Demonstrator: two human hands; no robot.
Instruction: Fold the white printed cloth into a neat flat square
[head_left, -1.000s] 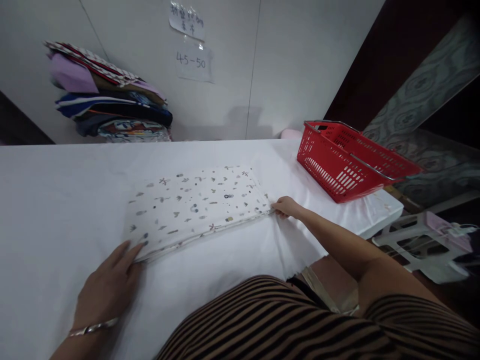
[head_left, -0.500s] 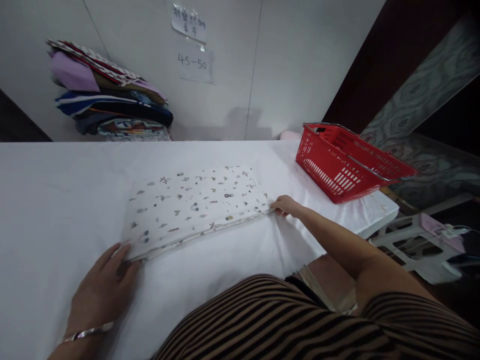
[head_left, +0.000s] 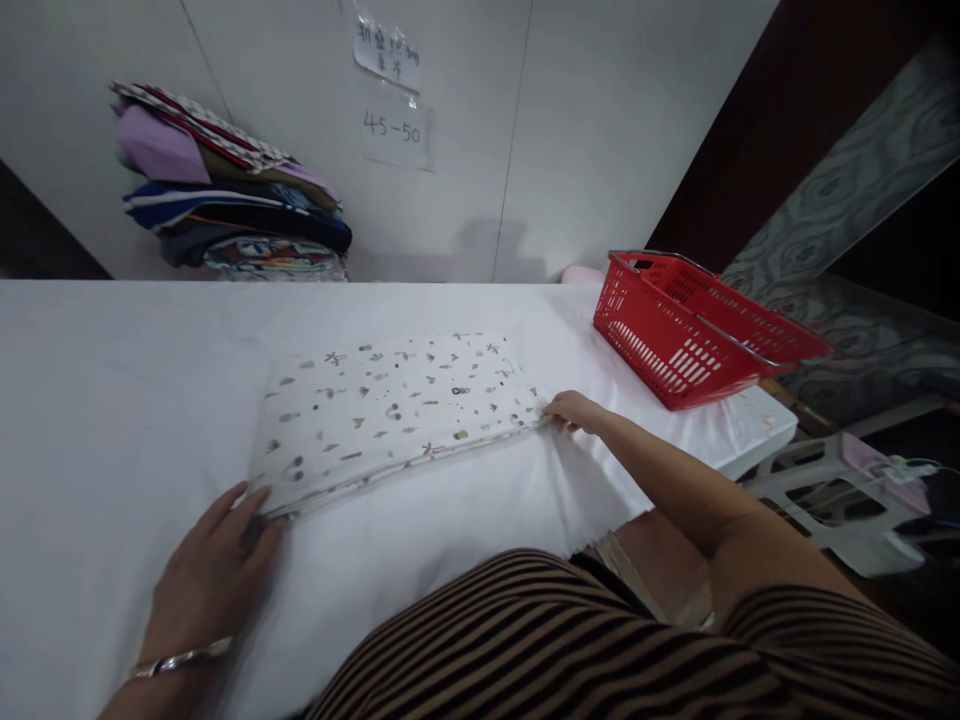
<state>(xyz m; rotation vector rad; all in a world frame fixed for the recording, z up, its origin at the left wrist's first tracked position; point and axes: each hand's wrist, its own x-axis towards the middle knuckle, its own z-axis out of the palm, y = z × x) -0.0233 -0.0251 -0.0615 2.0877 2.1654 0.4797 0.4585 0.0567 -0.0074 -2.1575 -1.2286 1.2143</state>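
Observation:
A folded white cloth with small dark prints [head_left: 390, 415] lies flat on the white-covered table [head_left: 112, 380]. My left hand [head_left: 214, 570], with a silver bangle on the wrist, rests at the cloth's near left corner, its fingers pinching the edge. My right hand [head_left: 571, 411] is at the cloth's near right corner, fingers closed on that corner. Both arms reach out over the table from my striped top.
A red plastic basket [head_left: 694, 330] stands at the table's right end. A stack of folded coloured fabrics [head_left: 232, 215] sits against the wall at the back left. Paper notes are taped to the wall. A white plastic stool [head_left: 832, 485] stands on the floor at right.
My left hand slid slightly back along the near left corner and now grips the edge. The cloth and my right hand stay almost where they were.

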